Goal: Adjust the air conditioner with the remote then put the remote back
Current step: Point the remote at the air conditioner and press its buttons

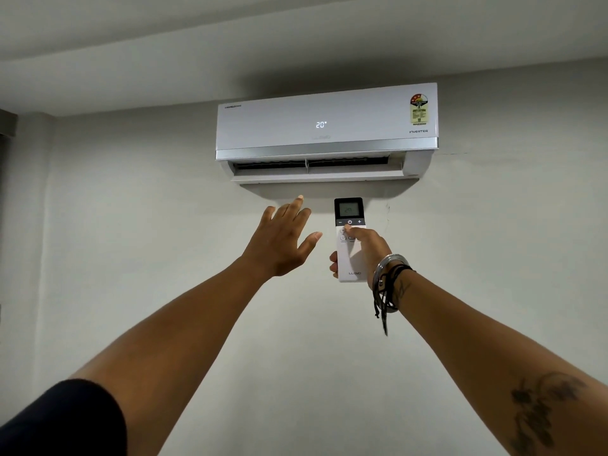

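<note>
- Air conditioner: white wall unit mounted high, just under the ceiling; front panel reads 20; flap at its underside stands open.
- Remote: white body with a dark top, held upright directly below the air conditioner and aimed up at it; its small screen is lit (digits look like 20, though too small to be sure).
- Right hand: wrapped round the remote's lower half, fingertips showing at its left edge, thumb lying on the button rows just below the power key; dark cords and a metal bangle at the wrist.
- Left hand: empty, fingers spread, palm turned toward the wall, raised below the left half of the air conditioner and left of the remote, touching neither (possibly feeling for airflow).
- Stage, as judged: adjusting still under way; the remote's resting place is not in view.
- Risk, wrong key: the thumb sits close to the power key and the minus and plus keys, so a small slip could switch the air conditioner off or shift the setting the wrong way.
- Risk, drop: the grip covers only the lower half at full arm's reach; pressing hard could tip the remote out of the hand.
- Risk, missed signal: lowering the remote away from the air conditioner while pressing could lose the command.
</note>
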